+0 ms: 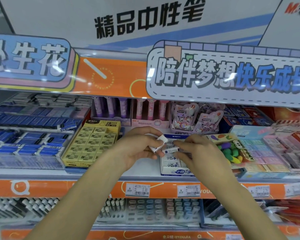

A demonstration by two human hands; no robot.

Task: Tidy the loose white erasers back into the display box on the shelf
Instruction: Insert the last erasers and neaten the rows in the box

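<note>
Erasers (160,143) in both hands above orange-edged shelf (93,188).

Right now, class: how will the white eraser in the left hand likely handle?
The white eraser in the left hand looks small, so probably light. Its blocky shape suggests it won't roll. Its paper sleeve may slip a little.

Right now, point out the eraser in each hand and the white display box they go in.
Left-hand eraser (158,143), head view, on its white sleeve.
Right-hand eraser (171,150), head view, on its middle.
White display box (176,172), head view, on its front wall.
</note>
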